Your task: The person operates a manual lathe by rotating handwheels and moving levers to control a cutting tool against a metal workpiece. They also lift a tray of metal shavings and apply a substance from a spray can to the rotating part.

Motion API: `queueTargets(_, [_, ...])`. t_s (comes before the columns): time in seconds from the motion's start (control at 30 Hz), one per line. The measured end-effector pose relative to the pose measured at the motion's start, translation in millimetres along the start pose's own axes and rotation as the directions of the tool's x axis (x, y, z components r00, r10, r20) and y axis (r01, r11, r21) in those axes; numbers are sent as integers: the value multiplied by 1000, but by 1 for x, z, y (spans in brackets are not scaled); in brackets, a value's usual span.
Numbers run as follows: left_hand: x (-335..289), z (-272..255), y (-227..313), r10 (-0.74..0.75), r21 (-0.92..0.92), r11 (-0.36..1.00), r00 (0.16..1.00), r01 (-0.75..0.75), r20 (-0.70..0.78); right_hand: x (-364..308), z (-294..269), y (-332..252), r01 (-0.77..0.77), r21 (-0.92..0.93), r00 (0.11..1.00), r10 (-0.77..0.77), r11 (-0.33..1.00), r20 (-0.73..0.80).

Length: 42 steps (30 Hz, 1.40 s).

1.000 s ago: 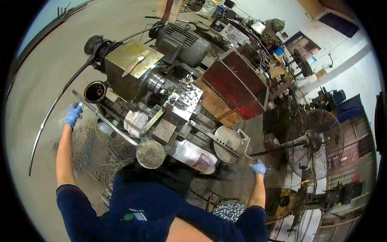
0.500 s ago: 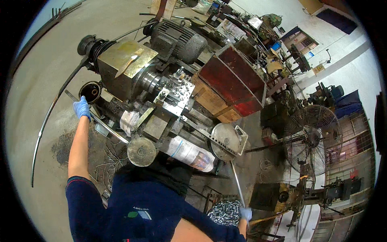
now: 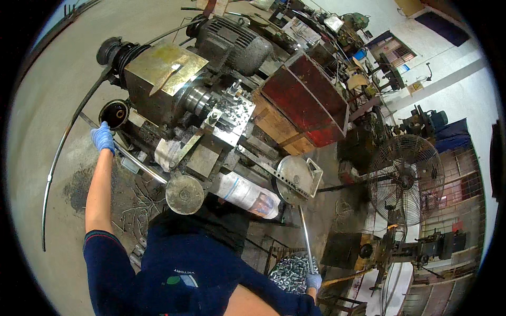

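My left hand point(image 3: 103, 137), in a blue glove, is closed around a long metal lever point(image 3: 142, 167) that runs to a round hub point(image 3: 184, 195) on the front of a lathe-like machine. Down at the right, my gloved right hand point(image 3: 313, 282) grips the lower end of a second metal lever point(image 3: 306, 234), which slants down from a larger round disc point(image 3: 293, 181). Between the levers and the machine's spindle point(image 3: 198, 100) lies a metal slide point(image 3: 230, 124) strewn with dark chips. A printed white bag point(image 3: 246, 195) covers part of the machine front.
A container of small metal parts point(image 3: 290, 273) stands beside my right hand. Behind the slide are a red metal box point(image 3: 305, 100) and a motor point(image 3: 232, 45). A caged fan point(image 3: 406, 176) stands at the right. Chips and wire-like scraps point(image 3: 139, 203) litter the floor left of me.
The right lever's lower end has swung a little to the left with my right hand. My left hand has shifted slightly left and up, still on its lever. The whole view has shifted slightly.
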<state>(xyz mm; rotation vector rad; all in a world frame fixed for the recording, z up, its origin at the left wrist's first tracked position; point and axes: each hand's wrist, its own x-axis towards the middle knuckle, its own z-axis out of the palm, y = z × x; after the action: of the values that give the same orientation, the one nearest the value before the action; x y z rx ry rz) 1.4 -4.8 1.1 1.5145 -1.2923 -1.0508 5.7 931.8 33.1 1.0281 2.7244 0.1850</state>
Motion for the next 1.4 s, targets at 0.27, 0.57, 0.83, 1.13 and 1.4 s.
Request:
queueTargets(0.27, [1,3,-2,-27,-111,993,999,32,48,12,21,14,298,170,951,-275,939,-144])
queueTargets(0.57, [4,1,-13,-33,-280,959,997,53,75,-35,-36,-32,26,-29,972,-18,999,235])
queueTargets(0.83, [4,8,-14,-26,-289,956,995,53,94,-21,-16,-13,152,-115,950,-113,982,292])
queueTargets(1.13, [-3,5,-4,-24,-275,960,996,47,85,-46,-28,-24,-58,-4,992,58,998,110])
queueTargets(1.4, [9,8,-17,-14,-258,966,997,31,69,-29,-1,-7,-62,10,998,62,998,6])
